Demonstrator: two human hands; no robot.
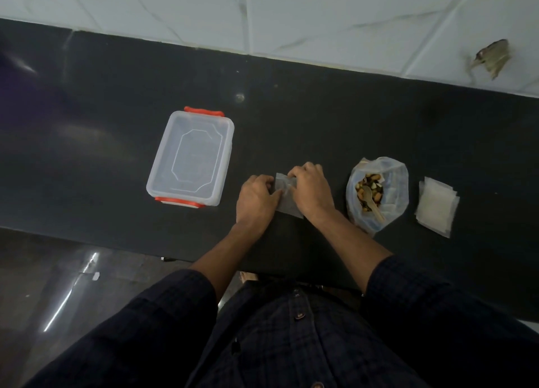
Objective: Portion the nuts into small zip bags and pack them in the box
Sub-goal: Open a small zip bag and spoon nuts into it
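Note:
A small clear zip bag [287, 201] lies flat on the black counter [116, 154] in front of me. My left hand [256, 199] pinches its left edge near the top, and my right hand [312, 190] pinches the top edge beside it. The bag looks empty. To the right stands an open plastic bag of mixed nuts [376, 193] with a wooden spoon [372, 202] stuck in it. Further right lies a stack of empty zip bags [436, 208]. A clear plastic box [191, 158] with orange clips sits open and empty on the left.
The counter's front edge runs just below my hands, with dark floor beneath at lower left. White marble-patterned tiles [320, 17] back the counter. A chipped, brownish patch [493, 56] marks the tiles at upper right.

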